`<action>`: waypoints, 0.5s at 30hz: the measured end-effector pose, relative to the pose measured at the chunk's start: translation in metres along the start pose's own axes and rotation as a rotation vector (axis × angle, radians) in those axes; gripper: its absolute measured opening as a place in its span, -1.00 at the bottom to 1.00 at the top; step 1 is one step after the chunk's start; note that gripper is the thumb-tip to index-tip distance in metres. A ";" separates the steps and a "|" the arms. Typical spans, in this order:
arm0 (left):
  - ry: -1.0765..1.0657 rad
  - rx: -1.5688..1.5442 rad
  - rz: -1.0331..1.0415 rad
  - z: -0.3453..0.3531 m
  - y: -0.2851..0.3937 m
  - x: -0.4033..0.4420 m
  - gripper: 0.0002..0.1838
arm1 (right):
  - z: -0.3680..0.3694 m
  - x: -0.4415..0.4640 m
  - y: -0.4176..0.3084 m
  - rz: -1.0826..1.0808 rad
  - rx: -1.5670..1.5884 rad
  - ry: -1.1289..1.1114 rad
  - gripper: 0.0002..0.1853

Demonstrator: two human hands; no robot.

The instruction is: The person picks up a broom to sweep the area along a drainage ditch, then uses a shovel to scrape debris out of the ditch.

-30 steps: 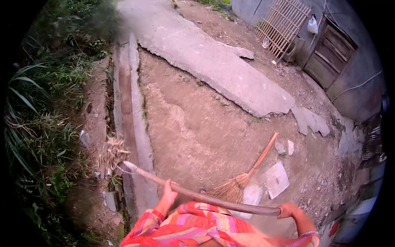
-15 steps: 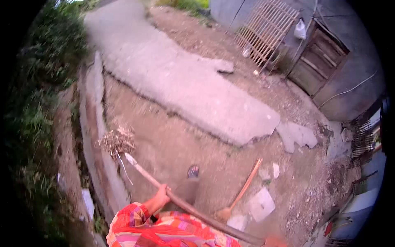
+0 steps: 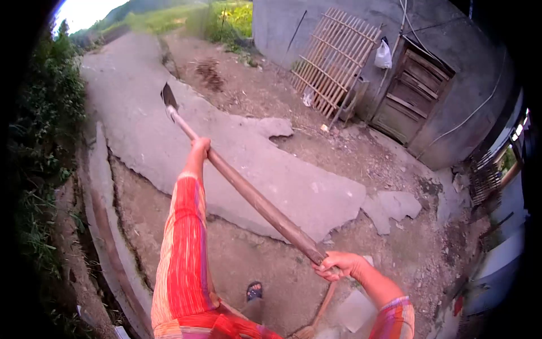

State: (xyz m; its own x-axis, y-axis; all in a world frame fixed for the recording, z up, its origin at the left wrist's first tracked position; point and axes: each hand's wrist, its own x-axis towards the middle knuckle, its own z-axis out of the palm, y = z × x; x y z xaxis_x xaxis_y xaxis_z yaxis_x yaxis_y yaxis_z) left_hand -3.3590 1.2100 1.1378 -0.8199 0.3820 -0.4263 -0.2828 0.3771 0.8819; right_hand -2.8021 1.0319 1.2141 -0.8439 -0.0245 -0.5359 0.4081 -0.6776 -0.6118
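Note:
A hoe stretches diagonally in front of me, its thick wooden handle [image 3: 254, 198] rising to a dark metal blade [image 3: 169, 96] at the far left. My left hand [image 3: 201, 145] is closed round the handle a short way below the blade, with the arm stretched forward. Near the butt end, my right hand [image 3: 334, 265] grips the same handle. Beyond the blade, a blurred brown clump of dry twigs [image 3: 209, 73] shows over the dirt by the path; whether it touches the ground I cannot tell.
A broken concrete path [image 3: 243, 152] crosses the dirt. A ditch with a concrete edge [image 3: 104, 209] and bushes [image 3: 42, 152] run along the left. A bamboo rack [image 3: 336, 62] leans on the house wall beside a wooden door [image 3: 412, 96]. A wooden-handled tool [image 3: 324, 305] lies near my sandalled foot [image 3: 254, 291].
The hoe has swung up and forward, away from the ground by the ditch. The twig clump has gone from beside the ditch to beyond the path. My view has tilted up.

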 end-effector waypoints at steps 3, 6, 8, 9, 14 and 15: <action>-0.190 -0.047 0.141 -0.053 -0.075 -0.025 -0.58 | -0.003 -0.005 0.042 0.031 0.050 0.023 -0.80; -0.292 -0.238 -0.061 -0.104 -0.181 -0.093 -0.69 | 0.000 -0.029 0.117 0.123 -0.069 -0.009 -0.80; -0.561 -0.206 -0.065 -0.157 -0.312 -0.096 -0.77 | 0.016 -0.063 0.163 0.126 -0.171 -0.051 -0.79; -0.476 -0.320 -0.235 -0.176 -0.347 -0.148 -0.82 | 0.027 -0.080 0.188 0.271 -0.352 0.004 -0.78; -0.116 -0.464 -0.862 -0.260 -0.490 -0.343 -0.88 | 0.024 -0.174 0.320 0.459 -0.496 0.017 -0.72; -0.159 -0.559 -0.922 -0.273 -0.453 -0.408 -0.88 | 0.017 -0.190 0.341 0.441 -0.414 -0.008 -0.69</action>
State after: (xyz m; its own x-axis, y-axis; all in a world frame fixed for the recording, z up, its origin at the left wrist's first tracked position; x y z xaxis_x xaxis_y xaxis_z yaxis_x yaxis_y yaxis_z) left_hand -3.0324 0.6527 0.9677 -0.1143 0.2688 -0.9564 -0.9753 0.1525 0.1595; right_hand -2.5084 0.7926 1.1174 -0.5667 -0.2446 -0.7868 0.8201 -0.2599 -0.5098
